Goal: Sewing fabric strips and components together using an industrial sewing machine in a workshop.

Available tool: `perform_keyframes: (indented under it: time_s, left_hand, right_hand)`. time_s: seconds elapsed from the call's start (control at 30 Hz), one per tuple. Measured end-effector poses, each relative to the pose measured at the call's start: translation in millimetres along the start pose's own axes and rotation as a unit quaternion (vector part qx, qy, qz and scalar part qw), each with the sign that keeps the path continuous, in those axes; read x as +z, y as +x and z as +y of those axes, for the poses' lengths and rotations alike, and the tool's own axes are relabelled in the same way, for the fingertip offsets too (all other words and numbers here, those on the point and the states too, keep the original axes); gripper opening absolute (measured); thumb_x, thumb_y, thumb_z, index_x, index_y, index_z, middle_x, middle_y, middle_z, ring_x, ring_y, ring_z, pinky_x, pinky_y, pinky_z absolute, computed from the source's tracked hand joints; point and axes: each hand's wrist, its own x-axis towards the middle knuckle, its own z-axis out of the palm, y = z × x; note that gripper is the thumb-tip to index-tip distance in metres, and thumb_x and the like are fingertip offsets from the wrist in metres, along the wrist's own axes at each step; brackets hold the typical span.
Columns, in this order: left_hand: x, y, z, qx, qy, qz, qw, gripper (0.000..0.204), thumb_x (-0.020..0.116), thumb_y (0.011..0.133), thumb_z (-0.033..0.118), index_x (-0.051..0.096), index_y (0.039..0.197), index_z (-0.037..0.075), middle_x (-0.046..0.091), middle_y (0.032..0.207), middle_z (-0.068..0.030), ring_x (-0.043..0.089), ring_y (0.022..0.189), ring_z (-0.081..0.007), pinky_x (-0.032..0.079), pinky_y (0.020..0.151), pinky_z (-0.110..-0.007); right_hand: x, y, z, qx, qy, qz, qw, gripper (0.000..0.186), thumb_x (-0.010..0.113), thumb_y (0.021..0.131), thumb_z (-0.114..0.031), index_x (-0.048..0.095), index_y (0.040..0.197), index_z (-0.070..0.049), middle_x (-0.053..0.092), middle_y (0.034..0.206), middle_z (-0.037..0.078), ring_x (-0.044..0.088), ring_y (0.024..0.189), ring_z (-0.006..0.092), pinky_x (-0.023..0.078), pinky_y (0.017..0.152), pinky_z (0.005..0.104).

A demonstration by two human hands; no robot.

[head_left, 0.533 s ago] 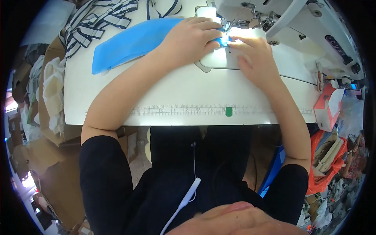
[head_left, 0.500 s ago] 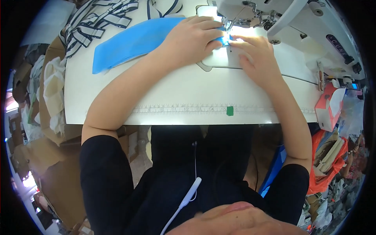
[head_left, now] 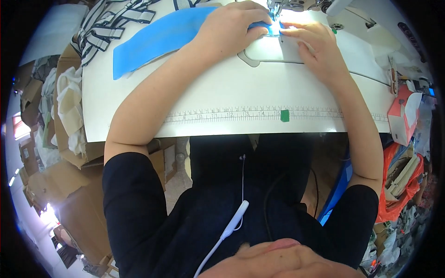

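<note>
A long strip of blue fabric lies across the white table and runs under my left hand to the presser foot of a sewing machine. My left hand is closed on the fabric just left of the foot, its fingers bent over the cloth and the thumb at the near edge. Right of the foot, my right hand rests with its fingers stretched out and thumb apart. Its fingertips touch the lit end of the fabric. Glare hides the needle and the stitching there. Beneath lies the metal needle plate.
Striped black-and-white ribbons lie at the far left of the table. A printed ruler with a green marker runs along the near edge. Small snips and a red-and-white box are at the right. Cardboard boxes stand left.
The whole view has shifted, so the table and machine appear higher and slightly to the right. Both hands remain by the presser foot, with the blue fabric under them.
</note>
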Motion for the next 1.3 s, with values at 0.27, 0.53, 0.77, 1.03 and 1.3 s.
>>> perform_keyframes:
  time_s: [0.27, 0.53, 0.77, 1.03, 1.3]
  left_hand:
    - [15.1, -8.7, -11.6, 0.038, 0.025, 0.043, 0.998, 0.01, 0.067, 0.083, 0.013, 0.069, 0.091, 0.009, 0.067, 0.107, -0.002, 0.065, 0.09, -0.0235, 0.053, 0.077, -0.033]
    - [19.5, -1.4, -18.4, 0.02, 0.012, 0.054, 0.998, 0.01, 0.067, 0.084, 0.013, 0.068, 0.092, 0.008, 0.067, 0.105, -0.0037, 0.065, 0.089, -0.0251, 0.053, 0.075, -0.032]
    - [7.9, 11.8, -25.7, -0.041, -0.024, 0.002, 0.999, 0.015, 0.062, 0.083, 0.013, 0.069, 0.09, 0.002, 0.066, 0.092, -0.0132, 0.064, 0.084, -0.0328, 0.051, 0.075, -0.039]
    - [11.1, 13.1, -26.1, -0.063, -0.02, 0.011, 0.998, 0.015, 0.062, 0.083, 0.012, 0.069, 0.091, 0.001, 0.066, 0.095, -0.0146, 0.063, 0.086, -0.034, 0.05, 0.077, -0.039]
    - [11.6, 13.4, -27.7, -0.043, 0.003, 0.019, 0.999, 0.017, 0.064, 0.083, 0.014, 0.069, 0.092, 0.001, 0.065, 0.095, -0.0154, 0.064, 0.083, -0.0338, 0.05, 0.075, -0.039]
  right_hand:
    - [-1.8, -4.9, -14.9, -0.003, -0.04, -0.015, 0.999, 0.033, 0.054, 0.083, -0.002, 0.065, 0.11, -0.016, 0.063, 0.118, 0.0, 0.055, 0.109, 0.0197, 0.035, 0.101, 0.0478]
    - [0.1, -2.0, -11.0, 0.038, -0.066, -0.033, 0.997, 0.036, 0.056, 0.083, -0.003, 0.062, 0.114, -0.019, 0.062, 0.118, -0.004, 0.055, 0.107, 0.018, 0.029, 0.106, 0.0559]
    - [7.7, 1.5, -6.6, 0.024, -0.095, 0.001, 0.995, 0.037, 0.055, 0.083, -0.006, 0.062, 0.118, -0.019, 0.062, 0.119, -0.004, 0.055, 0.108, 0.0187, 0.029, 0.105, 0.0543]
    - [-0.6, 3.5, -8.2, -0.012, -0.09, -0.003, 0.996, 0.042, 0.051, 0.083, -0.001, 0.06, 0.122, -0.013, 0.06, 0.125, 0.001, 0.052, 0.112, 0.0215, 0.034, 0.102, 0.0408]
    - [-13.1, 10.1, -31.1, 0.054, -0.026, -0.028, 0.998, 0.042, 0.054, 0.075, -0.002, 0.062, 0.116, -0.006, 0.062, 0.11, 0.014, 0.054, 0.105, 0.0321, 0.038, 0.089, 0.0417]
